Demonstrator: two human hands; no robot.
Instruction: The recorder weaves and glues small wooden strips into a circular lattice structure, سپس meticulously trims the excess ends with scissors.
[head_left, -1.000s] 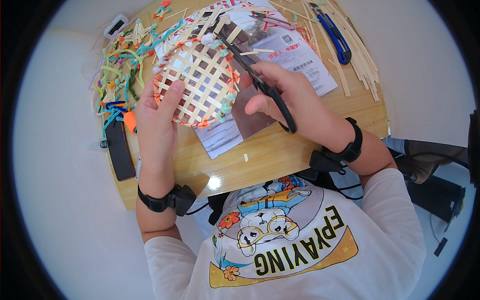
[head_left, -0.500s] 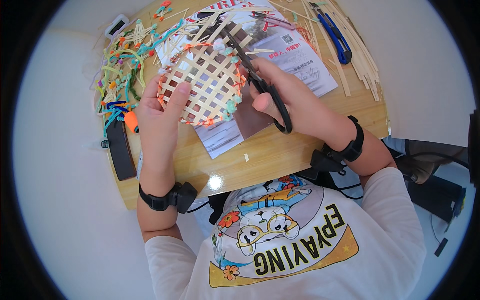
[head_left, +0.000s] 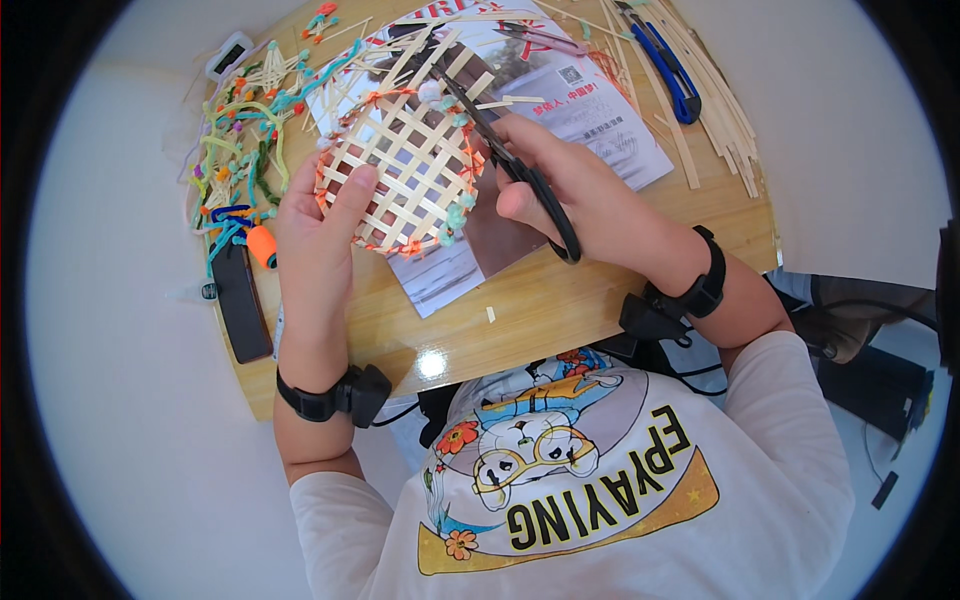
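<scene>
My left hand (head_left: 318, 222) grips a round woven lattice of pale bamboo strips (head_left: 408, 178) by its left edge, thumb on top. Orange and mint fuzzy trim runs round its rim, and uncut strip ends (head_left: 468, 68) stick out past the far side. In my right hand (head_left: 560, 185) are black-handled scissors (head_left: 530, 185), their blades lying along the lattice's upper right rim near the protruding strips. Whether the blade tips touch a strip is hard to tell. Beneath the lattice lies an open printed magazine (head_left: 610, 150).
A blue utility knife (head_left: 668, 75) and long bamboo strips (head_left: 715, 100) lie at the right. Colourful fuzzy stems (head_left: 240, 140) are heaped at the left, near an orange spool (head_left: 262, 246) and a dark flat case (head_left: 242, 305). Tweezers (head_left: 545, 38) rest on the magazine.
The scissors have shifted slightly up and left along the rim, and their handles look closer together. The lattice has tilted a little; my left hand keeps its hold.
</scene>
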